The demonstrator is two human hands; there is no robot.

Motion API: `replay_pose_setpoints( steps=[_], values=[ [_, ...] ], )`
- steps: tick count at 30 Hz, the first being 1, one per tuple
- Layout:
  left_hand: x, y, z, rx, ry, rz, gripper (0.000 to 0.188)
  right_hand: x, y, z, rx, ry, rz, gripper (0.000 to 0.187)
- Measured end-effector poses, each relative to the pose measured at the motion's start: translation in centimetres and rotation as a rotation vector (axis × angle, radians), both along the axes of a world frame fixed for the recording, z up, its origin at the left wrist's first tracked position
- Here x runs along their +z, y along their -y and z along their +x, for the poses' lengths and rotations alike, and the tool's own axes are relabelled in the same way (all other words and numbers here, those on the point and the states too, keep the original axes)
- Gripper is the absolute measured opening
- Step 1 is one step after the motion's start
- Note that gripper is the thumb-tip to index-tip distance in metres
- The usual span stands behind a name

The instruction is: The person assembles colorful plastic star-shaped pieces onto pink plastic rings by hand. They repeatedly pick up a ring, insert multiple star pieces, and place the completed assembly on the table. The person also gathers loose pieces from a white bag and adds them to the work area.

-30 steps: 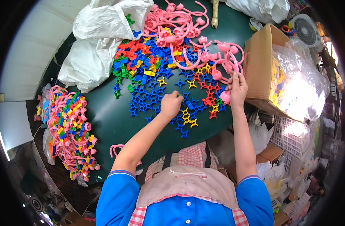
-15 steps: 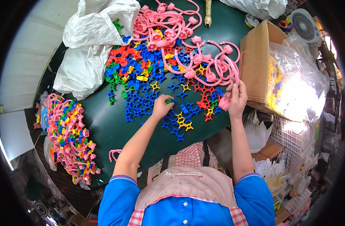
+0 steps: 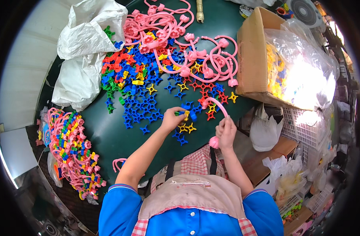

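Observation:
My right hand (image 3: 226, 133) is closed around a pink plastic tube (image 3: 216, 102). The tube curves up and left from my fist, and a round pink flower-shaped end (image 3: 214, 142) sticks out below it. At the front of the work surface, my left hand (image 3: 172, 119) pinches small star-shaped plastic connectors (image 3: 187, 115), with blue and yellow ones showing at the fingertips. Just beyond it lies a spread of loose blue connectors (image 3: 142, 106). Red connectors (image 3: 204, 91) lie between the hands, farther back.
A tangle of pink tubes (image 3: 164, 25) covers the back of the dark green table (image 3: 101, 137). A white sack (image 3: 79, 78) stands left, above a heap of strung pink tubes and connectors (image 3: 72, 153). A cardboard box (image 3: 250, 59) with bagged pieces borders the right.
My right hand has drawn one pink tube away from the pile, toward me and left. My left hand has moved slightly nearer, with blue and yellow connectors now at its fingertips.

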State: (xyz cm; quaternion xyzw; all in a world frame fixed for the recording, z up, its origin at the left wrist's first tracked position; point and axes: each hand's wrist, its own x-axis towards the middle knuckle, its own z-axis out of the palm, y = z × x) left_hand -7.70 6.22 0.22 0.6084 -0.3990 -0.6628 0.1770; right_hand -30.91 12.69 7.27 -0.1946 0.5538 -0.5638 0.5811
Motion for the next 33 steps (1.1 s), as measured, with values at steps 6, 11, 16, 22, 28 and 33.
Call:
replay_pose_setpoints(
  steps=[6,11,16,22,28,33],
  values=[
    [1.6,-2.5,-2.0,0.658,-0.79,0.454,0.028,-0.2,-3.0,2.4,-0.088,0.449,0.091,0.048],
    [1.2,-3.8,-5.1,0.76,-0.851,0.524,0.032,0.4,-5.5,1.8,-0.055,0.55,0.025,0.05],
    [2.9,-4.7,-8.5,0.485,-1.211,0.688,0.04,-0.8,-11.0,0.9,-0.196,0.709,0.143,0.052],
    [0.8,-4.8,-14.2,-0.53,0.278,-0.563,0.061,-5.2,-15.4,-2.2,-0.382,0.915,0.317,0.052],
    [-4.2,-2.8,-11.8,-0.763,0.553,-1.141,0.01,-5.9,-12.6,-5.8,-0.484,0.756,0.264,0.051],
    [-2.3,0.1,-9.1,-0.119,-0.198,-0.202,0.017,-3.6,-6.2,-3.1,-0.412,0.621,0.13,0.051]
  ],
)
